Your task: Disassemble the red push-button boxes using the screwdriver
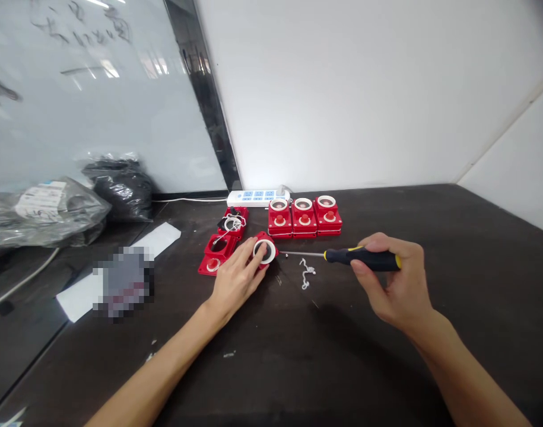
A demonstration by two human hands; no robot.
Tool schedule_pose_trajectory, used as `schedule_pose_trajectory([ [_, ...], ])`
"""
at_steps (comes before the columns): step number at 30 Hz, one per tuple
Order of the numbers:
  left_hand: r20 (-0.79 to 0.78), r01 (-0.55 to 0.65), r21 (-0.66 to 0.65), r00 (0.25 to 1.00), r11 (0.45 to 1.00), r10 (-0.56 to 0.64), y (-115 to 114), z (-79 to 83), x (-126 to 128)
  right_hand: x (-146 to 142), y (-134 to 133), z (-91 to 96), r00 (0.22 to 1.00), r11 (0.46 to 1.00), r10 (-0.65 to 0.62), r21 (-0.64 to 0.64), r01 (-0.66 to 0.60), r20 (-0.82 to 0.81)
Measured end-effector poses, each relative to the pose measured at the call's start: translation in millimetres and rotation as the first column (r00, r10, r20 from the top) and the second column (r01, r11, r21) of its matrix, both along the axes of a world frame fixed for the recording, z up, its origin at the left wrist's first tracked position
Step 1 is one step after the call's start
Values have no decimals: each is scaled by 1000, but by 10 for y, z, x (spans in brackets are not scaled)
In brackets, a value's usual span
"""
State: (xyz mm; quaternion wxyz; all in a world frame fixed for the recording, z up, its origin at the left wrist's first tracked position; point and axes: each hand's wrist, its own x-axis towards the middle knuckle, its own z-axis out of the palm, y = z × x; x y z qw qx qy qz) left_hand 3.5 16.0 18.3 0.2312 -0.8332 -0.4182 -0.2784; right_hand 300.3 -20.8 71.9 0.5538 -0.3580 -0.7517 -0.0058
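The left hand (238, 279) lies over a red button housing (266, 237), its fingers draped beside the white ring (265, 251) on top. The grip looks broad and pressing, though I cannot tell whether it truly clasps the housing. Weight placed this way seems to steady the housing well against the tabletop (298, 367). The right hand (391, 279) closes a firm, narrow grip around the black-and-yellow handle of a screwdriver (362, 258), its thin shaft level and its tip just beside the housing. Between the grips, a twist of white cord (307, 274) lies on the tabletop. Beyond the left grip stand three red housings (304, 218), and two opened ones (218, 252) lie just beside it.
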Motion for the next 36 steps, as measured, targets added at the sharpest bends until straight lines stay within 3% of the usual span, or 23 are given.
schedule_pose_trajectory([
  [2, 0, -5, -5, 1000, 1000, 5, 10, 1, -3, 34, 2, 36, 996, 996, 88, -17, -87, 35],
  [4, 17, -20, -12, 1000, 1000, 20, 15, -1, 4, 52, 3, 65, 993, 995, 99, -19, -98, 57],
  [7, 55, -52, -37, 997, 998, 54, 6, -8, 31, 45, 9, 83, 994, 996, -91, 7, 90, 61],
  [10, 59, -58, -51, 996, 997, 61, -6, -13, 51, 9, 19, 71, 941, 940, -338, -37, 339, 31],
  [12, 51, -56, -46, 997, 997, 58, -3, -14, 46, -11, 22, 51, 911, 906, -412, -104, 410, 10],
  [16, 64, -78, -47, 995, 996, 81, 34, -14, 5, -11, 40, 50, 942, 933, -335, -139, 332, 0],
  [21, 74, -116, -21, 990, 993, 117, 42, -2, 5, 2, 156, 278, 977, 976, -185, -100, 196, 106],
  [25, 64, -91, -14, 994, 996, 92, 10, 5, 32, -61, 244, 405, 946, 945, -291, -110, 307, 141],
  [28, 78, -90, -12, 993, 996, 90, 6, 1, 36, -145, 240, 379, 913, 917, -394, -19, 398, 103],
  [33, 107, -93, -9, 990, 996, 93, 1, 4, 47, -320, 164, 433, 920, 919, -373, 186, 348, 121],
  [36, 110, -83, -18, 990, 996, 84, -5, 14, 52, -414, 160, 523, 927, 930, -340, 205, 305, 162],
])
